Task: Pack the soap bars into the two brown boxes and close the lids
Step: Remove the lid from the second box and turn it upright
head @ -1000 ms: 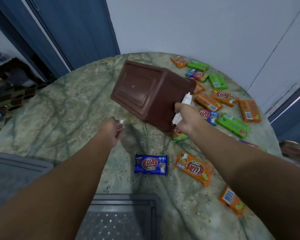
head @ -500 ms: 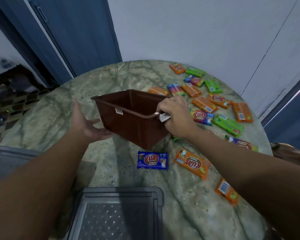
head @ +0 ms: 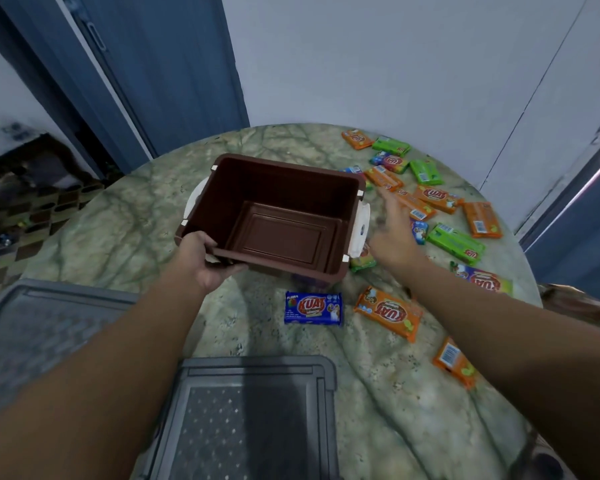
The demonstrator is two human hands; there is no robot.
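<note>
- Head view: our left hand (head: 207,263) grips the near-left corner of the brown box (head: 274,216), fingers curled on the rim; our right hand (head: 390,233) is spread, holding nothing, reaching toward the soap bars (head: 413,206).
- Box sits upright, empty, lidless, mid-desk (head: 118,223).
- Step, we judge: start of packing.
- Next: we pinch a bar, drop it in.
</note>
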